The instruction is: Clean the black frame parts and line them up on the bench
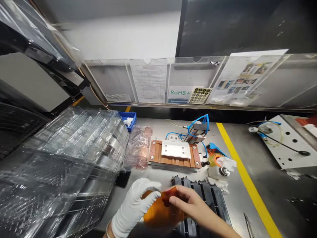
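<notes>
My left hand (pixel 137 201), in a white glove, curls around a wide piece of translucent amber film (pixel 158 213), gripping its upper left side. The film looks rolled or curved and is partly blurred. My right hand (pixel 184 200), bare, pinches a darker reddish-orange edge of the film (pixel 168 195) between thumb and fingers. Both hands are close together above the front of the metal bench. Just behind and beneath my right hand lie several long black ribbed parts (pixel 208 198), partly covered by the hand and forearm.
A copper-coloured fixture with a silver plate (pixel 176 149) and blue air hoses sits behind the hands. Stacked clear plastic trays (pixel 81 142) fill the left. A white bottle (pixel 218 172), tape rolls (pixel 216 159), tweezers (pixel 248 224) and a yellow floor-style stripe (pixel 244 175) are at right.
</notes>
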`<action>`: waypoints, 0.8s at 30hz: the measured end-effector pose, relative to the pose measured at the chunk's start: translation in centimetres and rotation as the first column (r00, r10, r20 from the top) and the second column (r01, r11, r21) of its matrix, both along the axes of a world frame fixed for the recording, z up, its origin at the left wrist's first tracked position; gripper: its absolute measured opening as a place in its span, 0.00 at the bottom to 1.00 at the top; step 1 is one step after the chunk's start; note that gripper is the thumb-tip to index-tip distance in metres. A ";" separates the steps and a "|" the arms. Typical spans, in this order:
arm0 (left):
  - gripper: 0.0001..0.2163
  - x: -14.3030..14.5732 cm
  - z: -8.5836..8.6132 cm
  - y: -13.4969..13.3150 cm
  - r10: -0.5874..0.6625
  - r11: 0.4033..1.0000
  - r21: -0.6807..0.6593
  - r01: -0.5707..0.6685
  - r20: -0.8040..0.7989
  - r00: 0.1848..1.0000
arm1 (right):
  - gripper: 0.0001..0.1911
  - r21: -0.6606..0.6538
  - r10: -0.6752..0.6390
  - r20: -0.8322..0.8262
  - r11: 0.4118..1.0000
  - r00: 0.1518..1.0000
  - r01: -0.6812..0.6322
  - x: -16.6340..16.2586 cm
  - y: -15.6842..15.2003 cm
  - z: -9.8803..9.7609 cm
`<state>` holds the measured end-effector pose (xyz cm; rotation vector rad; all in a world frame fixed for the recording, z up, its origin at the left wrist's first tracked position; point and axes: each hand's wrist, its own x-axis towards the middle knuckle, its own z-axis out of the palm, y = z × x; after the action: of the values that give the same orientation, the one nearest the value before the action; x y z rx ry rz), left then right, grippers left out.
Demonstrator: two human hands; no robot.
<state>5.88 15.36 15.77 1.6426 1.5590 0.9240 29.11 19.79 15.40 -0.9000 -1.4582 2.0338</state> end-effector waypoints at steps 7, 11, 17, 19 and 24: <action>0.33 1.0 -2.5 -3.2 0.273 0.803 -0.562 0.199 0.644 0.715 | 0.25 -0.177 -0.511 0.038 0.842 0.859 0.509 0.3 1.4 -3.3; 0.19 2.9 -3.6 -4.0 0.391 0.702 -0.711 0.044 0.436 0.811 | 0.32 0.493 -0.675 0.208 0.697 0.708 0.520 1.1 1.2 -4.7; 0.11 3.8 -1.8 -2.8 0.129 0.909 -0.414 -0.058 0.146 0.981 | 0.18 0.766 -0.215 0.266 0.639 0.940 -0.070 -1.3 -1.8 -1.8; 0.11 3.8 -1.4 -2.6 0.016 0.959 -0.284 0.013 0.101 0.995 | 0.15 0.756 -0.190 0.263 0.649 0.946 -0.080 -2.0 -2.3 -1.0; 0.13 4.1 -2.1 -3.2 0.002 0.968 -0.251 0.004 0.027 1.000 | 0.11 0.672 -0.153 0.321 0.732 0.935 -0.111 -2.4 -2.4 -1.2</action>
<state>9.97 12.15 13.64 1.4463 1.5856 0.7121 26.70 17.44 14.22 -0.9606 -2.1696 1.1467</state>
